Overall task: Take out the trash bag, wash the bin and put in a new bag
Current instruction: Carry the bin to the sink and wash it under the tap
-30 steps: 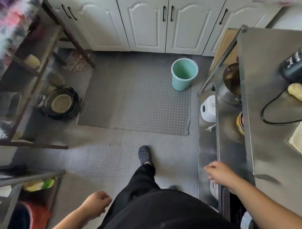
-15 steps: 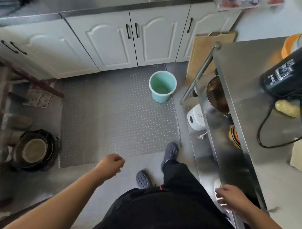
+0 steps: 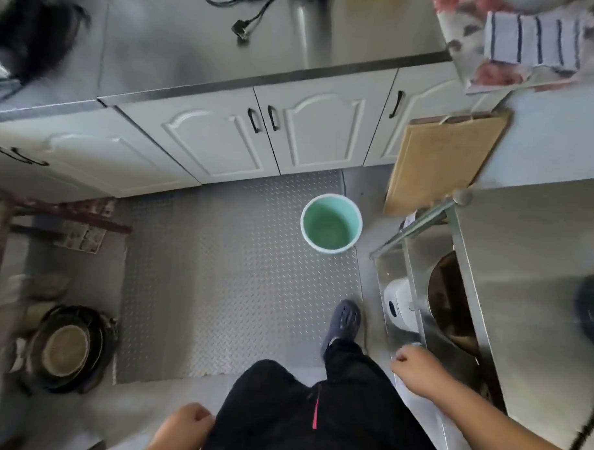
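Approach to the bin. Over the last second I have stepped forward, so the teal bin (image 3: 331, 222) has drawn from far off to just ahead. It stands upright on the far right corner of the tread-plate mat (image 3: 220, 272), near the white cabinets (image 3: 224, 134) and left of the steel rack (image 3: 522, 300). No bag shows inside it. My left hand (image 3: 184, 426) and right hand (image 3: 415, 365) swing loosely curled, holding nothing. I judge the bag already removed, and bending down to lift the bin comes next.

The green bin (image 3: 331, 223) looks like smooth plastic. It stands on a ribbed floor mat (image 3: 240, 276). The counter (image 3: 201, 43) is glossy metal.
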Demonstrator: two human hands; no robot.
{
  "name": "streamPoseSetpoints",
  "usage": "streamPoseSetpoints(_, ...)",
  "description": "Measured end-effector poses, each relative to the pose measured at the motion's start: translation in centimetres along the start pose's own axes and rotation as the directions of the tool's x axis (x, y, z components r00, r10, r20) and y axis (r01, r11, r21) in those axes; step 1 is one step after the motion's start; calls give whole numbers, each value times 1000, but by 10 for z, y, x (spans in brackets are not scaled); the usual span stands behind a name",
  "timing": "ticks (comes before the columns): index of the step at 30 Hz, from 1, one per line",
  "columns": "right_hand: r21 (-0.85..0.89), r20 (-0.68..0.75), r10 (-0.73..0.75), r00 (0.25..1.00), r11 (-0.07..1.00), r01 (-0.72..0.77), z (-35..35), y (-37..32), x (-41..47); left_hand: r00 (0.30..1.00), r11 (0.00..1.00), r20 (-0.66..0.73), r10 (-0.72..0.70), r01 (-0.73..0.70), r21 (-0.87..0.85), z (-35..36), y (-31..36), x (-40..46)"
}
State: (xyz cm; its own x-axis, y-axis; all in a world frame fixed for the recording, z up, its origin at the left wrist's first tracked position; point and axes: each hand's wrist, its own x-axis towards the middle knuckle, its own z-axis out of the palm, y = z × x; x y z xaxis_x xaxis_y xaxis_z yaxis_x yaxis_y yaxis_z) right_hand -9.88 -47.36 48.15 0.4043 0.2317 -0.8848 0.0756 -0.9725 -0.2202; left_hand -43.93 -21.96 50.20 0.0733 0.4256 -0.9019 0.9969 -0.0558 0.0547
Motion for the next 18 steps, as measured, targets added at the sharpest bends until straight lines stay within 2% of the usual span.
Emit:
streamPoseSetpoints(2,56,-23,-17,1000,998,19,-26,-32,34,999,999,6,-34,34,-41,-11,22,20)
streamPoseSetpoints(5,241,-14,11,1000,971,-7,-49,-75,84,997,988,41,-70,75,-133,-24,71,60)
streamPoseSetpoints(8,388,-11,47,999,921,-39,-52,-103,142,993,984,113,14,6,-177,-29,134,116)
streamPoseSetpoints(11,449,-41,51,998,893,-27,-33,-111,209,980,981,157,125,-97,-170,-29,203,190)
streamPoseSetpoints(13,520,-57,118,991,851,-72,-11,-108,255,975,976,164,153,-124,-177,-24,242,244)
streamPoseSetpoints(16,571,42,177,983,803,-169,34,-98,312,978,962,142,151,-112,-248,-7,283,322)
streamPoseSetpoints(18,519,76,163,984,836,-179,61,-87,341,977,960,146,152,-111,-257,8,298,369)
